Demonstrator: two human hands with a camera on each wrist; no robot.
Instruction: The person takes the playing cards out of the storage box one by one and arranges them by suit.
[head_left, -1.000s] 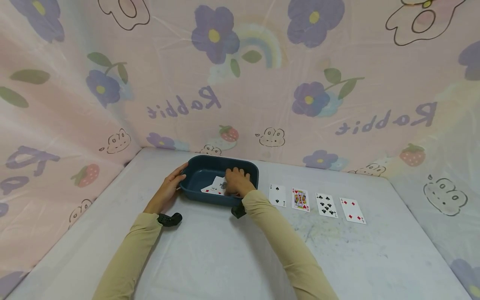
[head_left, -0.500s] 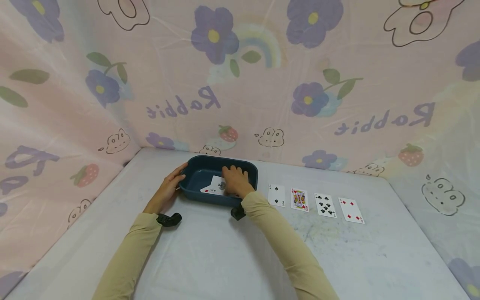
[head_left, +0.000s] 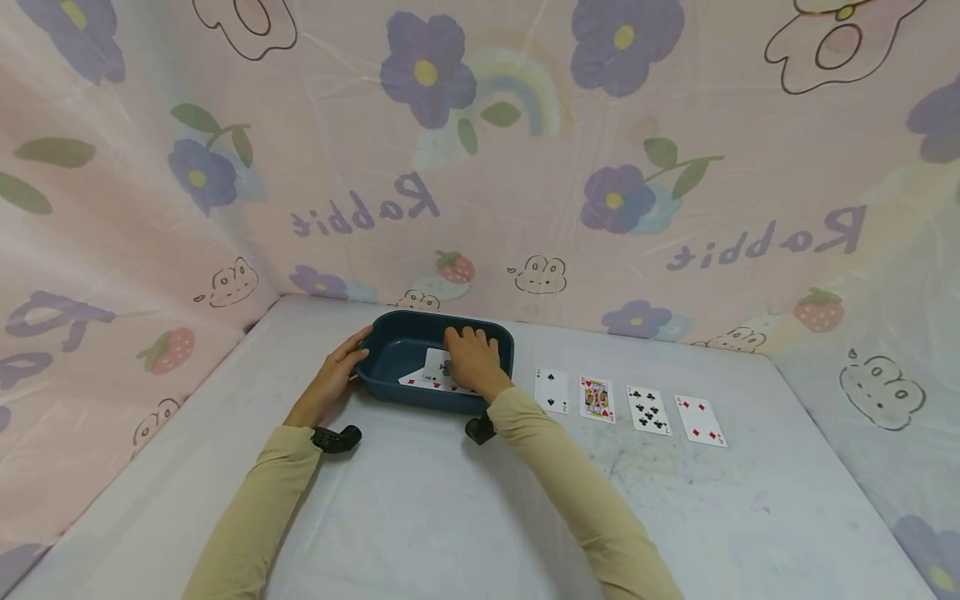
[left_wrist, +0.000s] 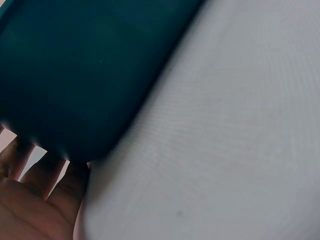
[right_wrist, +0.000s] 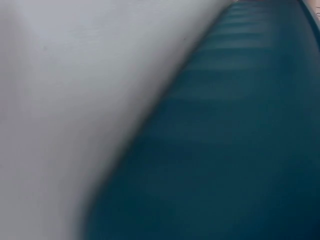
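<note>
Left fingers [head_left: 349,346] hold the tray [head_left: 420,396]; right fingers [head_left: 468,342] seemingly touch cards [head_left: 432,362] inside.

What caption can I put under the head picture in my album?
Left hand on the tub, right hand inside by cards, four more cards in a row alongside.

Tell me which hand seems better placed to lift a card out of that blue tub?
Probably the right hand: it is inside the tub, at the cards, while the left hand is outside, touching the tub's left end.

Cards [head_left: 438,367] partly hidden behind right grip [head_left: 474,362], count uncertain
</note>
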